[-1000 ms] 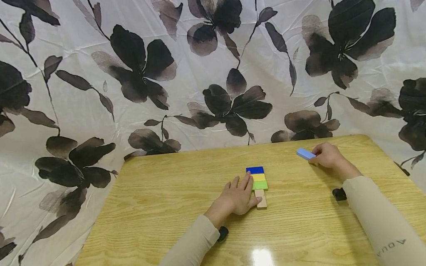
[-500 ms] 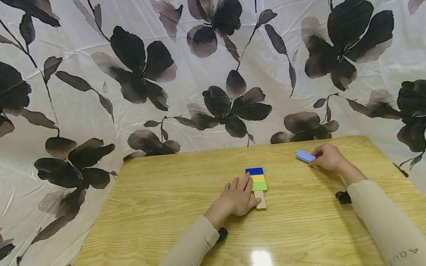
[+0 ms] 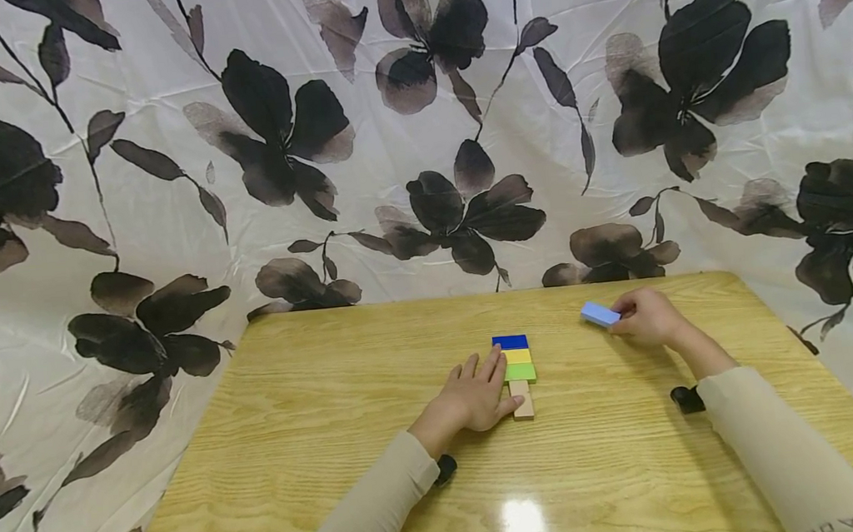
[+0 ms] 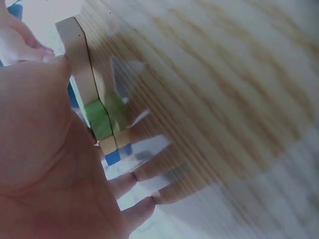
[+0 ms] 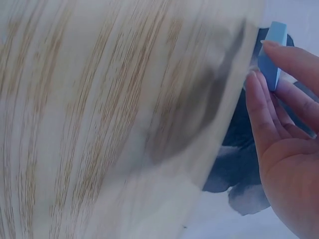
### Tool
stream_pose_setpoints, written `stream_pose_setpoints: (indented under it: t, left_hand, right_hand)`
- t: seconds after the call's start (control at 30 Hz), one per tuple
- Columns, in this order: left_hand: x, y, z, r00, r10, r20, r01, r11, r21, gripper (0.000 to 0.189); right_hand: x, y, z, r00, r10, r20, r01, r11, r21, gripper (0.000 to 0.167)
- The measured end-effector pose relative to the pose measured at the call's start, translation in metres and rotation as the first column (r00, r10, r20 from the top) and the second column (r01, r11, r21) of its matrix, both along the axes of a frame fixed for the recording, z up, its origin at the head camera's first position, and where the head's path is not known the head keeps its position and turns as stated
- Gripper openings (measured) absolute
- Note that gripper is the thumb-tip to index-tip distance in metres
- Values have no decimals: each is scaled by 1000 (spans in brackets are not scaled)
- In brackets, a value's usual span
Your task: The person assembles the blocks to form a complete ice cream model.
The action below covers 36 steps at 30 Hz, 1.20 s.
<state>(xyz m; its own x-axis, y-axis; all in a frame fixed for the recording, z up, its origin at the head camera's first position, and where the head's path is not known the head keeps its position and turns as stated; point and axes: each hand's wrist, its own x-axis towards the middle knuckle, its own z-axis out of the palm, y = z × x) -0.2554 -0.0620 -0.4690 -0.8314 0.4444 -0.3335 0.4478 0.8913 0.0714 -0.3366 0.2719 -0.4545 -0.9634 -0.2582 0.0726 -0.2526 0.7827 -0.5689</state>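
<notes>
Blue [image 3: 510, 342], yellow [image 3: 518, 356] and green [image 3: 521, 371] blocks lie side by side in a column on the table. A plain wooden block [image 3: 522, 402] extends from the green one toward the person. Along the left side of this group rests my left hand [image 3: 474, 396], fingers straight, its thumb touching the plain block. To the right, my right hand [image 3: 649, 317] pinches a light blue block [image 3: 599, 314] between thumb and fingers. In the right wrist view the light blue block [image 5: 273, 55] appears clear of the tabletop, its shadow falling on the wood.
The wooden table [image 3: 316, 391] has its back edge against a floral cloth [image 3: 359, 179]. Beneath each wrist a black camera shows, the left one [image 3: 446, 468] and the right one [image 3: 687, 399]. Glare [image 3: 525, 525] brightens the table's front.
My right hand has shifted slightly left with the light blue block. The left hand and the column of blocks have stayed in place.
</notes>
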Motion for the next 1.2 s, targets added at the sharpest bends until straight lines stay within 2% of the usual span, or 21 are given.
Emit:
stream_pose_setpoints:
  t: [0.37,0.97,1.2]
  left_hand:
    - [1,-1,0,999,-45,-8,45,999,5,79]
    - [-1,0,0,999,-41,9,41,999,-14,78]
    - [0,-1,-1,999,-48,-6,48,999,0,78]
  right_hand:
    - [5,-12,3,999,38,2,-38,999,-27,27]
    - [4,-44,11,994,114,-5,-114,990,-87,27]
    - [0,-54,7,991,132,-14,-133,987,-87,27]
